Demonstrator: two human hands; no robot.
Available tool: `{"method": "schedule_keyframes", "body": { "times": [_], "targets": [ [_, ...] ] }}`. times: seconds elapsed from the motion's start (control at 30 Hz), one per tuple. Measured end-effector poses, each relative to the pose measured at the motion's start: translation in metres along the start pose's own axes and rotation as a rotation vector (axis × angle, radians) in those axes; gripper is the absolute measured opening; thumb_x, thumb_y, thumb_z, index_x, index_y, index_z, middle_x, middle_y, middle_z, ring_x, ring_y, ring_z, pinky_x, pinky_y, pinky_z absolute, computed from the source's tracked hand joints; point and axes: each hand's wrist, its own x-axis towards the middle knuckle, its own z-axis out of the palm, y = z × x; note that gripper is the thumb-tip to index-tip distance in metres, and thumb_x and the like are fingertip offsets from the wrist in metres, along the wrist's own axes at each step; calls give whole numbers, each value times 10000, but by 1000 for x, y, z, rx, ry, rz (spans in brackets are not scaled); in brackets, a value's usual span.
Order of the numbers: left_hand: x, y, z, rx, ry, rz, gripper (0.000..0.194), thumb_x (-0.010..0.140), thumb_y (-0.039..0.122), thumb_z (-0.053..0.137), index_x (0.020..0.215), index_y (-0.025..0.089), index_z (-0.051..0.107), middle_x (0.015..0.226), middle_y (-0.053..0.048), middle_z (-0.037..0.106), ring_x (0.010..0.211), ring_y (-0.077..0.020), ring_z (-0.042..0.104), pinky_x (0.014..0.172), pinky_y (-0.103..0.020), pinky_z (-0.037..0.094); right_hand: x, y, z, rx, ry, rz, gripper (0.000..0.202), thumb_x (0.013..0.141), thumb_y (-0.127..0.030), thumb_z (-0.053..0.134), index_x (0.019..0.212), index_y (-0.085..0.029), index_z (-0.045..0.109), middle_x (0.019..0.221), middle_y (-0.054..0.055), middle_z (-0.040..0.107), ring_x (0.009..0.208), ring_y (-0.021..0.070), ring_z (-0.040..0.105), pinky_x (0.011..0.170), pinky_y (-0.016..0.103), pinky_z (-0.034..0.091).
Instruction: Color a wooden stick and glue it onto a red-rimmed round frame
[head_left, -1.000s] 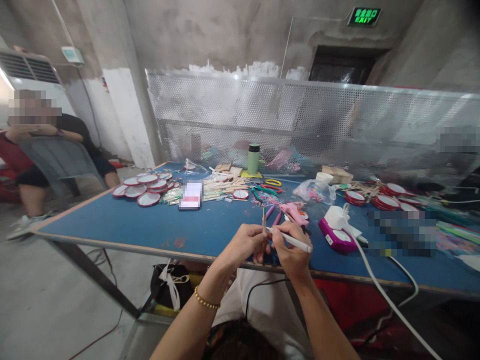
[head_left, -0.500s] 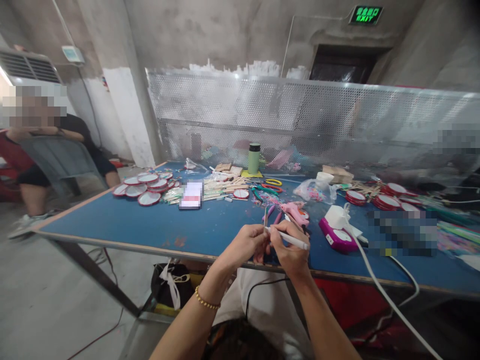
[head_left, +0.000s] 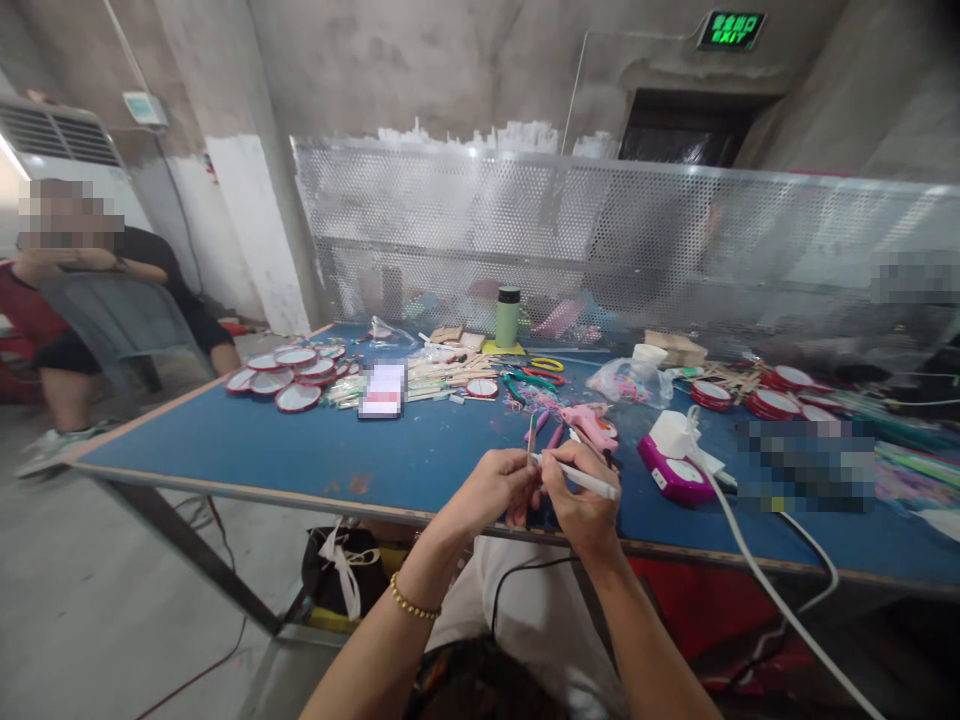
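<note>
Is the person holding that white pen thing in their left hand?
No, the white pen is in the right hand, while the left hand holds a thin stick.

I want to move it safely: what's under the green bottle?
A flat yellow piece shows at the base of the green bottle; whatever lies directly beneath is covered.

Lower end of stick (head_left: pixel 532 437) seemingly hidden by left hand (head_left: pixel 501 486), pen (head_left: pixel 589 481) indistinct at tip, phone (head_left: pixel 384 390) screen blurred
</note>
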Motion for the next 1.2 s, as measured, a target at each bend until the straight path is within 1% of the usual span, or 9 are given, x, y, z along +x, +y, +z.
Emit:
{"method": "schedule_keyframes", "body": {
  "times": [0.13, 0.43, 0.57, 0.73, 0.93, 1.2],
  "targets": [
    [0, 1, 0, -2, 2, 6, 441, 833, 562, 537, 643, 164, 515, 429, 29, 489, 347, -93, 455, 364, -197, 334, 1, 0, 0, -31, -20, -12, 200, 855, -169, 557, 657, -201, 570, 525, -47, 557, 470, 97, 490, 489, 220, 406],
    [-1, 0, 0, -7, -1, 11, 452, 830, 574, 539, 641, 164, 522, 419, 26, 484, 349, -94, 455, 370, -199, 327, -1, 0, 1, 16, 20, 24, 215, 863, -193, 554, 648, -201, 566, 553, -39, 564, 474, 97, 485, 481, 221, 401],
    [-1, 1, 0, -4, 7, 2, 464, 825, 585, 534, 627, 165, 520, 412, 22, 480, 343, -97, 450, 366, -203, 319, -1, 1, 1, 17, 11, 12, 208, 856, -177, 560, 649, -200, 566, 554, -44, 561, 473, 92, 483, 476, 215, 392],
    [-1, 2, 1, -9, 16, -8, 432, 820, 555, 544, 625, 170, 516, 413, 26, 482, 338, -98, 451, 362, -204, 327, 0, 2, 1, -12, 8, -14, 198, 844, -157, 566, 650, -199, 565, 542, -49, 561, 469, 92, 488, 478, 211, 391],
    [-1, 1, 0, -15, 7, 9, 429, 830, 544, 534, 626, 167, 516, 412, 27, 484, 336, -94, 446, 355, -199, 323, -1, 0, 0, -23, 21, -2, 184, 846, -156, 567, 667, -199, 577, 559, -45, 576, 490, 98, 513, 488, 210, 404],
    [0, 0, 0, -11, 4, 15, 428, 837, 536, 530, 634, 160, 523, 411, 26, 482, 338, -95, 452, 358, -193, 320, -1, 4, 1, -25, 19, -28, 193, 843, -147, 568, 656, -194, 563, 554, -49, 559, 484, 90, 490, 492, 207, 394]
  ]
}}
